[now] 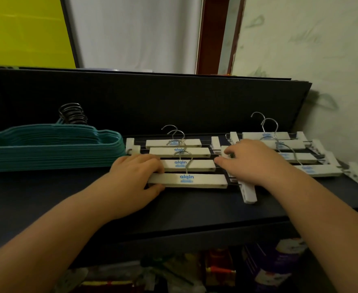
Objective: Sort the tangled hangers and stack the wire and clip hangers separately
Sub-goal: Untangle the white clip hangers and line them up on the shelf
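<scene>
Two bare forearms are stretched forward from the bottom edge onto a dark tabletop (47, 199). The left hand (131, 178) is curled round the left end of the nearest clip hanger (187, 180), with the thumb under its front edge and the fingers laid over the top. The right hand (256, 163) is set palm down over the right ends of the same group, its fingers bent onto the white clips (248, 192) there (whether anything is actually pinched cannot be told, since the fingertips are partly hidden). The two hands are held apart, one at each end of the bar.

Four white clip hangers are laid in an overlapping row in the middle of the table, each printed with a blue "aiqin" mark, their metal hooks (174, 132) pointed toward the back. A second group of clip hangers (288, 157) is spread just to the right, partly covered by the right hand. At the far left, a neat stack of teal wire hangers (51, 144) is seen lying flat, with its bundled metal hooks (73, 114) raised at the back. A black panel (152, 98) is stood behind the table, and a pale wall (311, 49) is seen at the right.
</scene>
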A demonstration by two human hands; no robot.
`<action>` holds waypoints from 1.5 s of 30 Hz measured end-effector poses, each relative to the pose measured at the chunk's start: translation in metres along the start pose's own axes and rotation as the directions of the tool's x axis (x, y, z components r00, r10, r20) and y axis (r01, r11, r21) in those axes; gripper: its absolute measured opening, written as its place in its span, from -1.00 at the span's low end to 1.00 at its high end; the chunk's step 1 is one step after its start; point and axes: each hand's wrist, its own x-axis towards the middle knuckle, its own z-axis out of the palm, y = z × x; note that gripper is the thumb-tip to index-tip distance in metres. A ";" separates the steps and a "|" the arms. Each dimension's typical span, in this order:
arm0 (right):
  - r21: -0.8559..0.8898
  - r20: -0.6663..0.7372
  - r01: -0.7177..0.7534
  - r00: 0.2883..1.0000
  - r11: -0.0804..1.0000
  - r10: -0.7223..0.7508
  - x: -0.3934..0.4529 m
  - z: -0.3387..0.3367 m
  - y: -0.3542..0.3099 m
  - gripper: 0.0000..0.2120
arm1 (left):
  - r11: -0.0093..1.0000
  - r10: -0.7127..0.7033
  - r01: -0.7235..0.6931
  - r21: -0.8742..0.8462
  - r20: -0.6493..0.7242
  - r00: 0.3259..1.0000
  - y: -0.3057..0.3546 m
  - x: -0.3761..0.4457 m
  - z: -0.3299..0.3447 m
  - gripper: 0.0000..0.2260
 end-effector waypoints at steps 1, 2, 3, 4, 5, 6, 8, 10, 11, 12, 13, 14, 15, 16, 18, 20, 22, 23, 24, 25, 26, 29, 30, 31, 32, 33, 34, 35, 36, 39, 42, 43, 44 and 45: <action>-0.007 0.003 0.010 1.000 1.000 -0.010 0.002 0.000 -0.001 -0.46 | 1.000 -0.004 0.004 0.014 -0.003 1.000 0.000 0.000 0.000 -0.72; -0.009 0.008 0.021 1.000 1.000 -0.021 0.005 0.000 -0.002 -0.48 | 1.000 -0.007 0.007 0.023 -0.004 1.000 0.000 0.000 0.000 -0.73; -0.012 0.017 0.028 0.999 1.000 -0.028 0.007 0.000 -0.003 -0.48 | 1.000 -0.008 0.008 0.027 -0.007 1.000 0.000 0.000 0.000 -0.75; -0.018 0.020 0.033 0.999 0.999 -0.032 0.008 -0.001 -0.004 -0.49 | 0.999 -0.010 0.010 0.030 -0.009 1.000 0.001 0.000 0.000 -0.75; -0.022 0.020 0.032 0.999 0.999 -0.032 0.010 -0.002 -0.004 -0.50 | 0.999 -0.015 0.016 0.032 -0.010 1.000 0.002 0.001 0.000 -0.74; -0.020 0.016 0.033 0.999 0.999 -0.033 0.012 -0.003 -0.004 -0.52 | 0.999 -0.027 0.027 0.033 -0.009 1.000 0.002 0.002 0.000 -0.74; -0.020 -0.010 0.051 0.999 0.999 -0.051 0.018 -0.002 -0.002 -0.55 | 0.998 -0.047 0.048 0.032 -0.012 0.999 0.004 0.003 0.000 -0.72; -0.070 -0.081 0.101 0.991 0.992 -0.106 0.028 0.000 0.002 -0.59 | 0.997 -0.063 0.064 0.031 -0.022 0.998 0.006 0.002 0.001 -0.73; -0.098 -0.115 0.138 0.982 0.986 -0.149 0.034 0.000 0.004 -0.60 | 0.997 -0.072 0.073 0.036 -0.028 0.997 0.007 0.002 0.002 -0.73; -0.106 -0.131 0.187 0.971 0.977 -0.200 0.042 0.000 0.005 -0.59 | 0.996 -0.080 0.081 0.044 -0.032 0.996 0.009 0.002 0.002 -0.72; -0.094 -0.117 0.245 0.960 0.965 -0.255 0.050 0.000 0.006 -0.56 | 0.995 -0.080 0.081 0.054 -0.034 0.996 0.011 0.002 0.003 -0.70; -0.063 -0.075 0.308 0.947 0.949 -0.312 0.058 -0.001 0.006 -0.52 | 0.995 -0.069 0.071 0.068 -0.035 0.997 0.012 0.003 0.003 -0.66; -0.031 -0.007 0.365 0.931 0.931 -0.365 0.066 -0.002 0.004 -0.48 | 0.995 -0.048 0.050 0.081 -0.035 0.998 0.014 0.005 0.003 -0.61; -0.012 0.070 0.412 0.909 0.911 -0.410 0.074 -0.002 0.001 -0.46 | 0.996 -0.030 0.032 0.083 -0.027 0.999 0.016 0.006 0.002 -0.57; -0.003 0.193 0.477 0.863 0.879 -0.468 0.087 0.000 -0.003 -0.46 | 0.998 -0.029 0.029 0.057 0.009 1.000 0.019 0.010 0.000 -0.55; 0.003 0.224 0.501 0.843 0.865 -0.489 0.094 0.003 -0.003 -0.49 | 0.998 -0.043 0.041 0.053 0.027 0.999 0.021 0.012 0.000 -0.54; 0.012 0.203 0.504 0.845 0.864 -0.496 0.098 0.003 -0.002 -0.49 | 0.997 -0.053 0.051 0.064 0.029 0.998 0.023 0.014 0.000 -0.54; 0.017 0.196 0.504 0.845 0.863 -0.498 0.100 0.003 -0.001 -0.50 | 0.996 -0.058 0.056 0.064 0.031 0.998 0.023 0.014 0.000 -0.54; 0.027 0.195 0.504 0.844 0.863 -0.500 0.102 0.004 -0.001 -0.50 | 0.996 -0.064 0.061 0.065 0.032 0.997 0.024 0.015 -0.001 -0.54; 0.041 0.198 0.503 0.843 0.863 -0.500 0.103 0.004 0.000 -0.50 | 0.995 -0.068 0.065 0.070 0.035 0.997 0.025 0.016 -0.001 -0.55; 0.052 0.203 0.498 0.843 0.866 -0.497 0.105 0.004 0.001 -0.50 | 0.995 -0.070 0.067 0.078 0.040 0.997 0.025 0.016 -0.002 -0.55; 0.056 0.210 0.477 0.853 0.877 -0.477 0.108 0.006 0.004 -0.50 | 0.992 -0.087 0.082 0.092 0.053 0.995 0.025 0.016 -0.002 -0.55; 0.053 0.211 0.471 0.857 0.881 -0.471 0.108 0.006 0.005 -0.50 | 0.991 -0.096 0.091 0.095 0.052 0.994 0.025 0.016 -0.002 -0.55; 0.055 0.210 0.469 0.858 0.881 -0.470 0.109 0.006 0.006 -0.50 | 0.990 -0.105 0.100 0.098 0.049 0.993 0.024 0.016 -0.002 -0.55; 0.066 0.207 0.470 0.857 0.880 -0.473 0.109 0.006 0.007 -0.51 | 0.989 -0.112 0.107 0.098 0.043 0.993 0.024 0.016 -0.002 -0.54; 0.094 0.202 0.468 0.855 0.879 -0.477 0.108 0.004 0.008 -0.52 | 0.989 -0.117 0.113 0.098 0.038 0.992 0.025 0.016 -0.002 -0.54; 0.135 0.198 0.460 0.856 0.878 -0.478 0.107 0.003 0.009 -0.55 | 0.988 -0.122 0.118 0.097 0.036 0.992 0.025 0.017 -0.002 -0.54; 0.181 0.192 0.450 0.856 0.875 -0.480 0.104 0.001 0.010 -0.58 | 0.988 -0.126 0.122 0.099 0.037 0.991 0.026 0.017 -0.001 -0.54; 0.214 0.189 0.442 0.856 0.871 -0.481 0.103 0.000 0.011 -0.61 | 0.987 -0.127 0.123 0.101 0.034 0.991 0.027 0.018 -0.001 -0.54; 0.210 0.208 0.460 0.841 0.863 -0.499 0.097 0.001 0.013 -0.62 | 0.986 -0.130 0.126 0.106 0.030 0.991 0.030 0.021 0.000 -0.53; 0.237 0.209 0.443 0.846 0.865 -0.490 0.094 0.001 0.015 -0.62 | 0.985 -0.142 0.136 0.110 0.045 0.989 0.032 0.024 0.000 -0.49; 0.242 0.194 0.434 0.855 0.868 -0.481 0.093 0.001 0.016 -0.63 | 0.985 -0.139 0.133 0.113 0.051 0.989 0.032 0.025 0.000 -0.49; 0.245 0.177 0.420 0.867 0.874 -0.466 0.093 0.002 0.016 -0.65 | 0.985 -0.137 0.130 0.110 0.060 0.989 0.031 0.026 0.000 -0.49; 0.245 0.163 0.407 0.877 0.880 -0.451 0.094 0.001 0.016 -0.68 | 0.986 -0.135 0.128 0.103 0.072 0.988 0.030 0.026 0.000 -0.49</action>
